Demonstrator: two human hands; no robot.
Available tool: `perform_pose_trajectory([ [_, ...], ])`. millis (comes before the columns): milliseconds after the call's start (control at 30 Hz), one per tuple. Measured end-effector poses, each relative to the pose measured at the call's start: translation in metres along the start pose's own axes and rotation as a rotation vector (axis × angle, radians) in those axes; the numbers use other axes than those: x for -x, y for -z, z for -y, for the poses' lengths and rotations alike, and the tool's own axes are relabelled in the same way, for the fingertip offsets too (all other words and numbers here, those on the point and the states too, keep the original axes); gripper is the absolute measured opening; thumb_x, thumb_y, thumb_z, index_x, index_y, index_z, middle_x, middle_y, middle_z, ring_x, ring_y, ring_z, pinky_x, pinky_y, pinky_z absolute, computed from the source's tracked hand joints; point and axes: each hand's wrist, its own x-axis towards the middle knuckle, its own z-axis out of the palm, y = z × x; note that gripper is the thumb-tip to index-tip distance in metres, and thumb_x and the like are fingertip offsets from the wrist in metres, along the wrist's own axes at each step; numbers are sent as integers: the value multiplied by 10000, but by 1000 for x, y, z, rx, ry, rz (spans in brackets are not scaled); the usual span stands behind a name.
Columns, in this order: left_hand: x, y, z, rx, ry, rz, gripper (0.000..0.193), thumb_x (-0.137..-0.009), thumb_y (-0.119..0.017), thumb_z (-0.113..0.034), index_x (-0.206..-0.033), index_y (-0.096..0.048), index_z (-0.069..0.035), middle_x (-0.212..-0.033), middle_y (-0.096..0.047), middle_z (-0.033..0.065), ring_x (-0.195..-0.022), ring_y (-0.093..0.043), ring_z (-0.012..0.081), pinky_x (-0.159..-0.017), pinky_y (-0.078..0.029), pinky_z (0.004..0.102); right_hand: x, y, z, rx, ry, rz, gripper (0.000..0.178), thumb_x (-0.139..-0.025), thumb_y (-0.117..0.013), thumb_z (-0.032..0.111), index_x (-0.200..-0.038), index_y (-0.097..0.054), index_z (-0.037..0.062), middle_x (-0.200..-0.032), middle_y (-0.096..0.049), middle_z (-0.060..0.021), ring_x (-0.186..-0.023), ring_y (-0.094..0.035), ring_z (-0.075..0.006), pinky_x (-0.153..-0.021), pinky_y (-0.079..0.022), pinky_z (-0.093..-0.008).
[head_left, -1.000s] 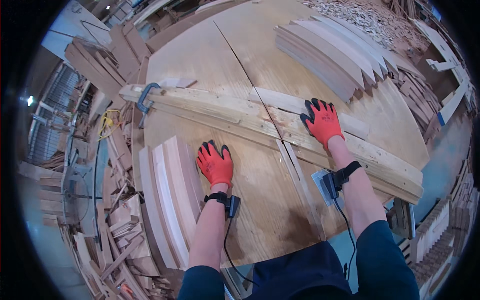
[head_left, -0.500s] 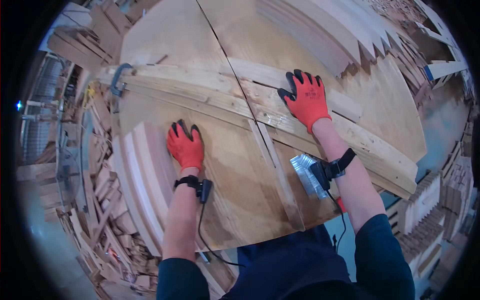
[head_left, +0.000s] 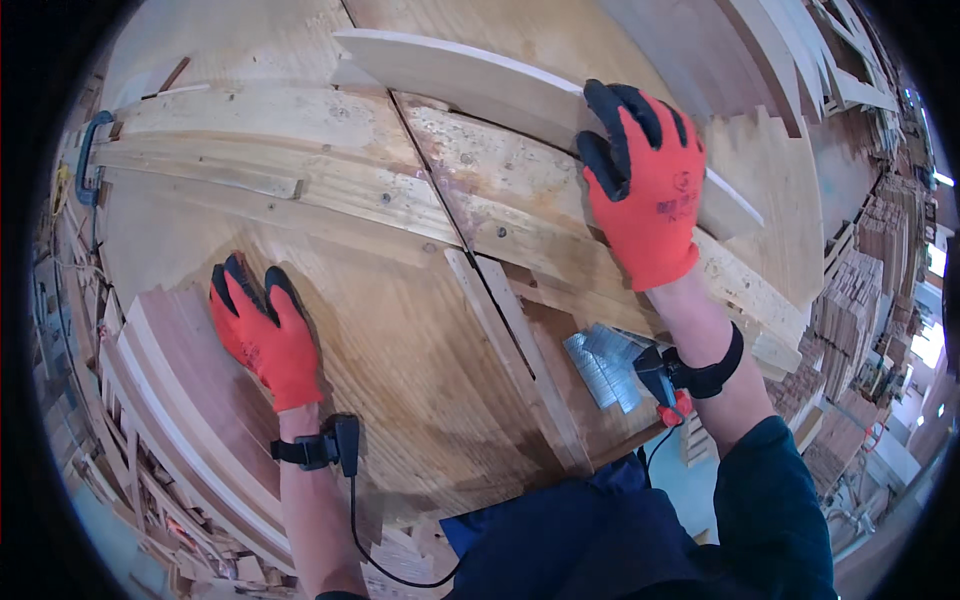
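My right hand (head_left: 650, 195), in a red glove with black fingertips, is closed on a long, slightly curved wooden board (head_left: 470, 92). The board is tipped up on edge along the far side of the wooden rails (head_left: 340, 180) fixed across the table. Its middle is hidden behind the glove. My left hand (head_left: 268, 335), gloved alike, has its fingers apart and holds nothing. It lies at the edge of a stack of curved wooden pieces (head_left: 190, 395), over the plywood tabletop (head_left: 390, 370).
A blue clamp (head_left: 88, 165) grips the rails' left end. Silvery ribbed strips (head_left: 605, 365) lie near my right forearm, with a red object (head_left: 675, 408) beside them. More wooden pieces (head_left: 690, 50) are stacked at the far right. A dark slot (head_left: 430, 165) crosses the table.
The board under my right hand has gone from lying flat to standing on edge, now gripped. My left hand has shifted left toward the stack. The view has moved closer.
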Motion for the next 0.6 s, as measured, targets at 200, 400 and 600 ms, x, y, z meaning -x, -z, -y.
perform_pose_trajectory([
  [200,-2,-3,4,-13,4,-12,520,-951,-632,-211,-1419,-527,-8,-1417,-520,272,-1321,-470,436,-1135,-352,504,-8,25,-4,-114,-62,303,499,-778,-749,139,-1266,-653,170,-1168,-617,-105,-1056,-583,-354,-903,-472,-479],
  [400,-17,7,-2,207,62,20,564,-884,-693,-218,-1380,-551,11,-1345,-579,251,-1254,-521,435,-1094,-379,514,-20,21,-26,142,-97,219,408,-818,-741,191,-1221,-679,164,-1227,-610,-112,-1132,-564,-354,-956,-453,-487],
  [600,-88,22,-88,283,-210,-72,517,-854,-737,-265,-1286,-617,-8,-1199,-658,193,-1177,-577,381,-1010,-435,461,10,19,-43,85,-137,357,465,-853,-737,276,-1290,-643,147,-1388,-542,-153,-1298,-478,-372,-1087,-361,-518],
])
